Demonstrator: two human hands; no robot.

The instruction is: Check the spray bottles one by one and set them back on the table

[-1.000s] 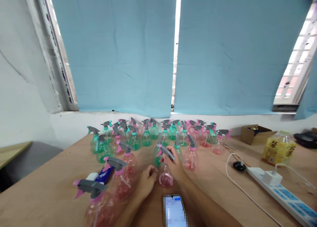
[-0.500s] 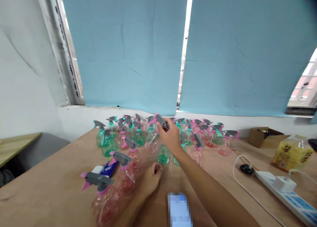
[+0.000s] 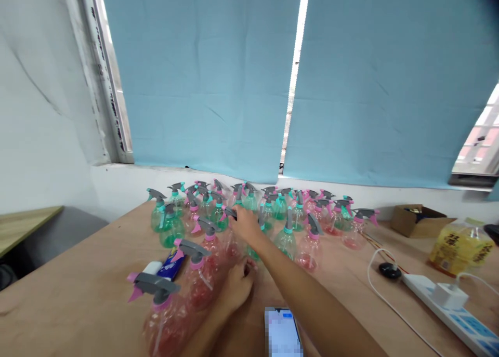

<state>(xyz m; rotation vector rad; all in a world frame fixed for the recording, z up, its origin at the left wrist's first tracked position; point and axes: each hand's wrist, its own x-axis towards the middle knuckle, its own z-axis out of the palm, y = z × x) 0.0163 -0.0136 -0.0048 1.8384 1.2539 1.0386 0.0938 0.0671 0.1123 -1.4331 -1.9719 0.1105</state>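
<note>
My right hand is closed round the grey trigger head of a spray bottle with a clear pink body, among the other bottles. Its lower part is partly hidden. My left hand rests low over the table with its fingers curled in, and nothing shows in them. Beside my left forearm stand pink spray bottles with grey heads and pink nozzles, the nearest bottle at the front. Just right of my right wrist is a green spray bottle, with a pink one beside it.
Several more green and pink spray bottles stand along the wall. A blue packet lies at left, a phone in front. To the right are a power strip, a black puck, a cardboard box and a yellow-labelled jug.
My right hand has moved left and down with the pink spray bottle, from above the group to a spot among the bottles. My left hand has hardly moved.
</note>
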